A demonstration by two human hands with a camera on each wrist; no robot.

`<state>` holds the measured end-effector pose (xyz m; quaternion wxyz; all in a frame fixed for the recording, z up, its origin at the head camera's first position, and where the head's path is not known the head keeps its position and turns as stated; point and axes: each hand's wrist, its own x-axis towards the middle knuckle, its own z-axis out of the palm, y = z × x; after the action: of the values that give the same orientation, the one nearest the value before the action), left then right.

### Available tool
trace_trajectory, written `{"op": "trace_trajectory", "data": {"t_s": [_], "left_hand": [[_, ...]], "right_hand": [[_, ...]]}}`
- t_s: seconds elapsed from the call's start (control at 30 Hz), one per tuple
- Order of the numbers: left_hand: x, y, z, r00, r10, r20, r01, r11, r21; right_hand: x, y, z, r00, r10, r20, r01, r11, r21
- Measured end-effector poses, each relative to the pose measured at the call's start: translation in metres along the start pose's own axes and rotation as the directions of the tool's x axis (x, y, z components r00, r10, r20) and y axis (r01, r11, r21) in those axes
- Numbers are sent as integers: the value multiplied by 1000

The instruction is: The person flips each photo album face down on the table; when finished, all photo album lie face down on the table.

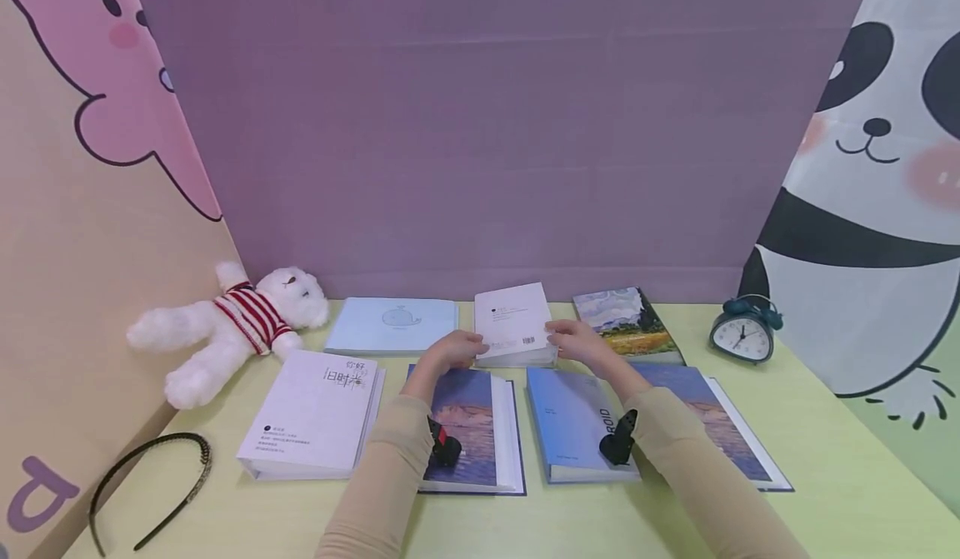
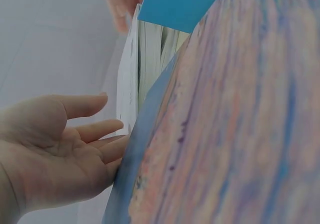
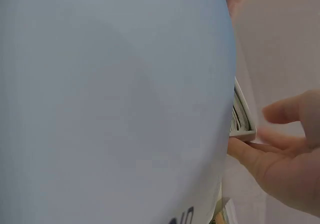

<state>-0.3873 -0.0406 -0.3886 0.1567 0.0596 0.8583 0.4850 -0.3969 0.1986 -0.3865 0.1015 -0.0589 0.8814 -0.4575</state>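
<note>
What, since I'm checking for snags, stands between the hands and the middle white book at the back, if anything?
Nothing visible does: the left hand and right hand are at the white book's side edges. The front blue book lies nearer the person, not between.

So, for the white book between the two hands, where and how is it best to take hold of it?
Probably grip the white book by its left and right edges, near the front corners: left hand from the left, right hand from the right. It looks thick, which gives depth to hold, and gaps separate it from the whale-print book and landscape-print book.
</note>
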Motion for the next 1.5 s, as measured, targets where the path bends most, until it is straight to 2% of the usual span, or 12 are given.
{"op": "trace_trajectory", "data": {"t_s": [0.2,0.4,0.67,0.9,1.27,1.5], "left_hand": [[1,2,2,1000,17,17,-17,1000,15],[2,0,2,1000,26,12,-26,1000,15],[5,-3,4,1000,30,8,-30,1000,-1],[6,-2,4,1000,31,3,-31,999,11],[7,-4,6,999,34,17,-34,999,4],[7,-2,8,999,35,9,-35,999,2]], "right_hand": [[-7,1,-4,999,-28,35,30,999,-36],[-9,3,-7,997,-29,71,28,999,16],[-7,3,-6,1000,-27,4,27,999,-36],[-8,4,-7,999,-29,-15,29,998,-56],[-9,6,-7,1000,-10,-5,10,1000,29],[-12,6,-10,1000,-6,-13,6,1000,16]]}}
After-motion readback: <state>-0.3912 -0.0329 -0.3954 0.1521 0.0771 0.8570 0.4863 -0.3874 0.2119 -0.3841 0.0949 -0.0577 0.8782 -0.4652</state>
